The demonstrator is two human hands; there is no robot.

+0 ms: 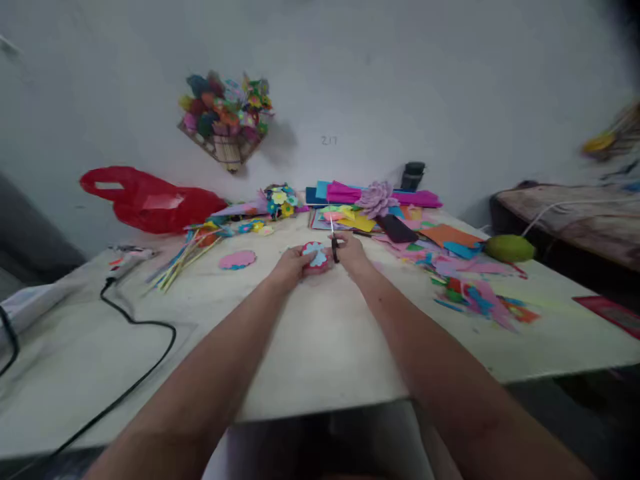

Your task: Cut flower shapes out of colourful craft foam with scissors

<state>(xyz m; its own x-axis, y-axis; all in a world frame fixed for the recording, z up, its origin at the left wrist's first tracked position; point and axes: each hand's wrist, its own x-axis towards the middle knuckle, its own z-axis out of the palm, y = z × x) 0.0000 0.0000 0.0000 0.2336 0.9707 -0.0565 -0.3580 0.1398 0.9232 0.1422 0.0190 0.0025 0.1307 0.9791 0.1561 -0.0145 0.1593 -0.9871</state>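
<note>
My left hand [290,265] pinches a layered flower cutout [315,255], light blue on red, low over the white table. Close on its right, my right hand [349,250] is closed round the dark handles of a pair of scissors [335,248], whose blades point away from me. Whether the blades touch the cutout I cannot tell. On the tabletop left of my hands lies a pink scalloped cutout [238,259] with some blue at its lower edge.
On the left are a hot glue gun [123,263] with a black cord [145,323], thin sticks [186,261] and a red plastic bag [150,200]. Coloured scraps [475,300], a purple flower [377,199] and a green fruit [510,249] lie at right and back.
</note>
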